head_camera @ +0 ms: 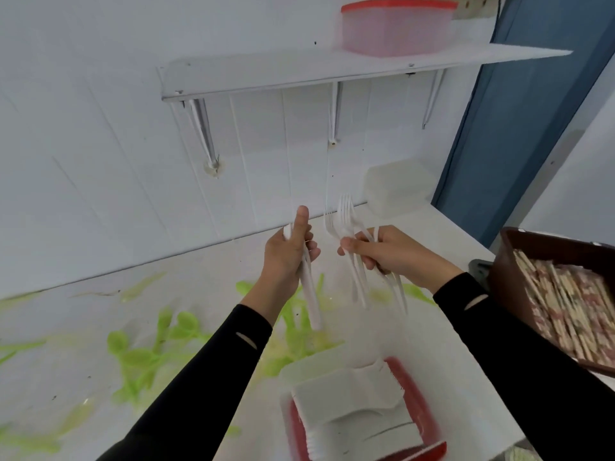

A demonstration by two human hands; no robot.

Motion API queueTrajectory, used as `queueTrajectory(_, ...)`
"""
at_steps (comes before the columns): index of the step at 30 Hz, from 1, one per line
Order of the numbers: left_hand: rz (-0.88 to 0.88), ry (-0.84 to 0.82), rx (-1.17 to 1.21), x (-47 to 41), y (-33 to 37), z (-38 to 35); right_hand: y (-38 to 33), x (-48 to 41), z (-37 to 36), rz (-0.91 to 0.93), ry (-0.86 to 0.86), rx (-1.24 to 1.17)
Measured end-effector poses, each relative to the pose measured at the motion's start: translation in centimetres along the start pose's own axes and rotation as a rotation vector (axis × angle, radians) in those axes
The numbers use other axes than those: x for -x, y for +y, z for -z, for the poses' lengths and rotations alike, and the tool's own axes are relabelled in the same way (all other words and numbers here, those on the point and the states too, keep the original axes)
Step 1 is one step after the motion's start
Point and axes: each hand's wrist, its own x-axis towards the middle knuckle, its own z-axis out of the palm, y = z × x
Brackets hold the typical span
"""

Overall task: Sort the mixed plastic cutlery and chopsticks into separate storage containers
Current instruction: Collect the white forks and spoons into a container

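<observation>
- The left hand (288, 257) is gripping white pieces (309, 294), perhaps knives.
- The right hand (392, 254) is clutching white forks (346, 221) in a curled fist.
- Chopsticks (565, 304) are lying in the brown box (532, 241) at right, and white cutlery (349, 397) is filling the near container (289, 377).
- Green spoons (139, 357) are lying scattered at left, unsorted.

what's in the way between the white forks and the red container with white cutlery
Nothing visible does. The right hand holds the white forks in the air, and the red container, nearer the person, looks open on top.
</observation>
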Motion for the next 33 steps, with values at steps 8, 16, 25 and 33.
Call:
queueTrajectory(8, -0.015, 0.005, 0.078, -2.9, -2.4, -5.9, 2.4, -4.2, 5.1, 0.069, -0.106, 0.057)
queueTrajectory(16, 0.054, 0.060, -0.037, -4.7, -6.7, -8.1, 7.2, -7.6, 5.7, 0.041, -0.242, 0.107)
queueTrajectory(25, 0.071, 0.028, 0.030, -5.0, -8.3, -7.8, 9.9, -8.7, 6.1, 0.006, -0.338, -0.025)
queueTrajectory(33, 0.161, 0.119, 0.294, -5.8, -8.5, -6.9, 10.2, -9.0, 6.8, -0.027, -0.314, -0.106)
